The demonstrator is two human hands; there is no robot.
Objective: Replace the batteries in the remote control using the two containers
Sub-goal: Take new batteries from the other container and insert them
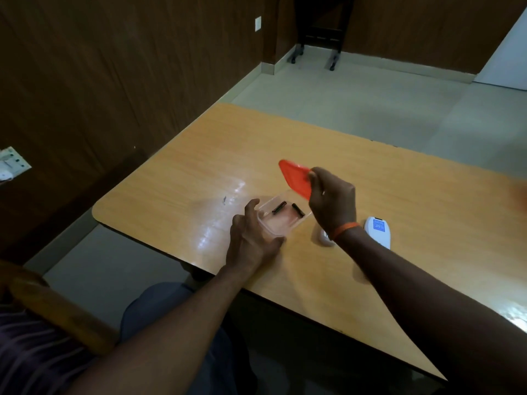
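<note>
A clear plastic container (281, 223) sits on the wooden table (385, 195) with two dark batteries (279, 208) lying inside it. My left hand (251, 240) grips the container's near left corner. My right hand (332, 202) holds the container's red lid (295, 178) tilted up above the far side of the container. A white remote control (377, 232) with a blue label lies to the right, behind my right wrist. A small white piece (323, 236) lies by that wrist, partly hidden.
The table's rounded left corner (98, 212) and near edge drop to a tiled floor. A wood-panelled wall runs along the left. A chair armrest (57, 306) is at my lower left. A small dark speck (224, 199) lies on the table left of the container.
</note>
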